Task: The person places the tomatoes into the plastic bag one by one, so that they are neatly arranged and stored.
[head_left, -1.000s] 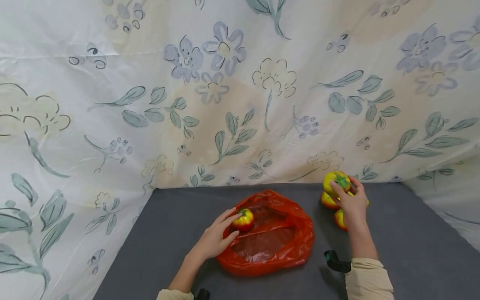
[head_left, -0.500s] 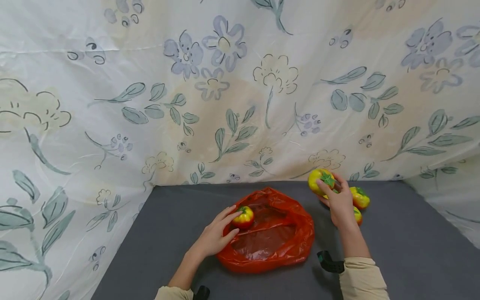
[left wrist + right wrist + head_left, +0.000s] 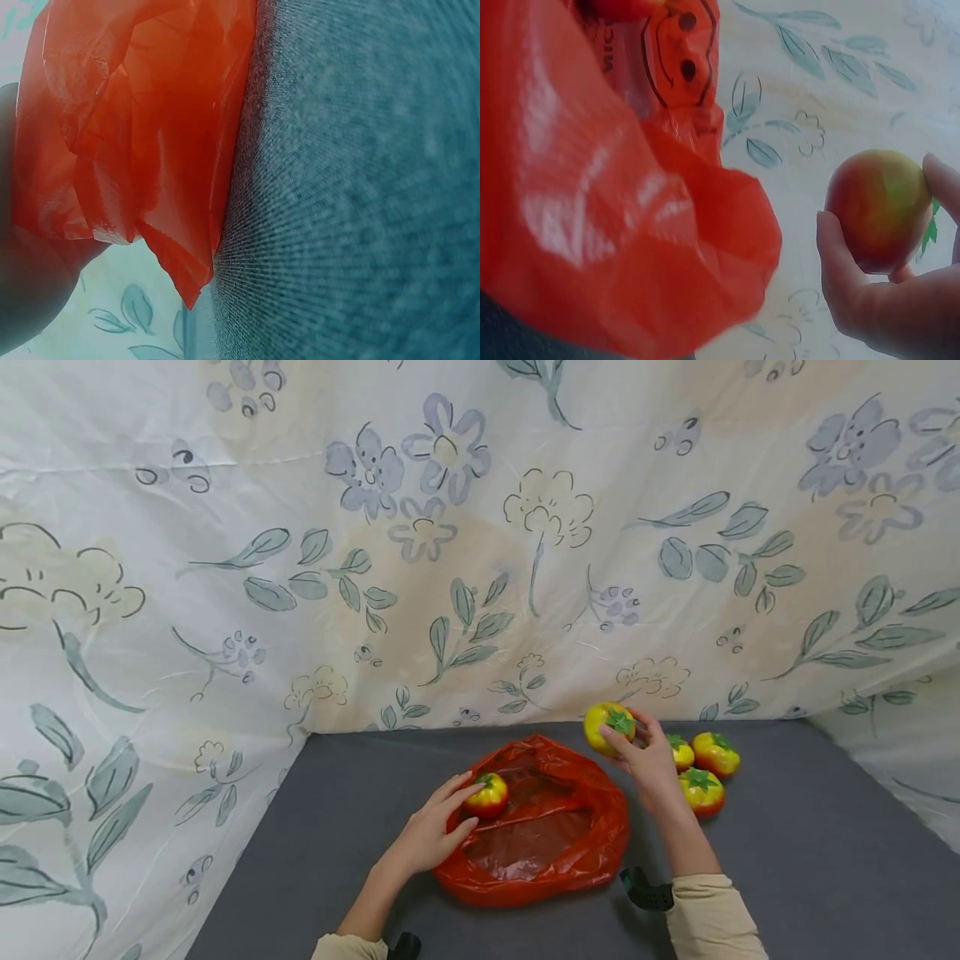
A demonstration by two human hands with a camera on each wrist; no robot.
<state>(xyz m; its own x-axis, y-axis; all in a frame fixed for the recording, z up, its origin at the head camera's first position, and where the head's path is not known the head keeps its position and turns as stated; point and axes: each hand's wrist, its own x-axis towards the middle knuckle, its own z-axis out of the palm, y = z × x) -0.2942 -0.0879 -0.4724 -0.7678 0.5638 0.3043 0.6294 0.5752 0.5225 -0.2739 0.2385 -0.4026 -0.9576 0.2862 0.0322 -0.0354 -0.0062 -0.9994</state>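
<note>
A red plastic bag (image 3: 551,881) lies with its mouth spread upward, and a yellow-and-red fruit with a green cap (image 3: 487,796) sits inside its left rim. My left hand (image 3: 429,835) rests over that rim, fingers extended beside the fruit. In the left wrist view the bag's outer wall (image 3: 150,112) hides most of this hand. My right hand (image 3: 651,764) holds another yellow-and-red fruit (image 3: 604,727) by its sides, raised beyond the bag's right far edge. The right wrist view shows thumb and fingers around the held fruit (image 3: 877,210), its green leafy cap turned toward the palm.
Several more such fruits stand grouped right of the bag, among them a front one (image 3: 702,792) and a back one (image 3: 716,755). The dark grey tabletop (image 3: 825,860) ends at a floral cloth backdrop (image 3: 480,568). A printed inner face of the bag (image 3: 682,60) shows.
My right hand has carried its fruit leftward from above the group toward the bag, uncovering the other fruits. The left hand and the bag have stayed put.
</note>
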